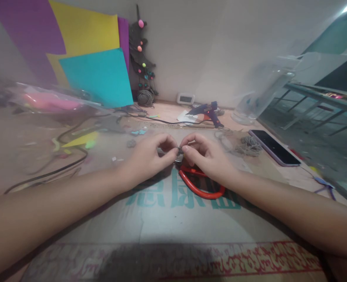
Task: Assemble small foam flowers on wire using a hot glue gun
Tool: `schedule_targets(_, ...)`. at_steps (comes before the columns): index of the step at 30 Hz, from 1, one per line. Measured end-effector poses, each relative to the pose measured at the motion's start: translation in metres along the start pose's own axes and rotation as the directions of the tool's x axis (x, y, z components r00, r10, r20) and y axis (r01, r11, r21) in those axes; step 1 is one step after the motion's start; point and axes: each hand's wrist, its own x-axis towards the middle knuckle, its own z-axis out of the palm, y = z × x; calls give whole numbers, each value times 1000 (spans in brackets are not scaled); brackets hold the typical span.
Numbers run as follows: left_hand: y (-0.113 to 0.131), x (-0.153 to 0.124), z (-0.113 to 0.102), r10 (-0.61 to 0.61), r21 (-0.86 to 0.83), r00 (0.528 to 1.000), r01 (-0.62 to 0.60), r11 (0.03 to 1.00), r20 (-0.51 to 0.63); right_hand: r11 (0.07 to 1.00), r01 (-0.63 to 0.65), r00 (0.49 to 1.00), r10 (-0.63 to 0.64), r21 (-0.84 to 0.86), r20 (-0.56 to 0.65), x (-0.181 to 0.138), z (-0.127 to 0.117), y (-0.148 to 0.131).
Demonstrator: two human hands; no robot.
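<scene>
My left hand and my right hand meet near the middle of the view, fingertips almost touching. Each pinches with thumb and fingers at a tiny dark greyish piece between them, too small and blurred to name. Just below the fingers lies a pair of red-handled scissors on a cardboard sheet printed with teal characters and a red border. My right hand partly covers the handles, and only a bit of the metal shows between the hands.
Grey cord lies beside a phone at right. Behind are a glue gun, a small white display and a clear plastic container. A dark cable crosses the left, and coloured sheets lean on the wall.
</scene>
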Motion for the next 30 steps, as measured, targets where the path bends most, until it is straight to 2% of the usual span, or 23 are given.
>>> schedule_targets(10, -2, -1, 2, 24, 8, 1000, -24, 1000, 17, 998, 22, 1000, -23, -54, -13, 0, 1, 4)
schedule_targets(21, 0, 0, 1, -58, -72, 998, 59, 996, 18, 996, -20, 999, 22, 82, -24, 1, 0, 2)
schedule_targets(25, -3, 2, 3, -108, -150, 994, 110, 983, 25, 993, -17, 1000, 19, 117, -13, 2, -1, 4)
schedule_targets(30, -9, 4, 3, -129, -217, 992, 126, 968, 1, 999, 31, 995, -29, 22, -93, 4, -2, 4)
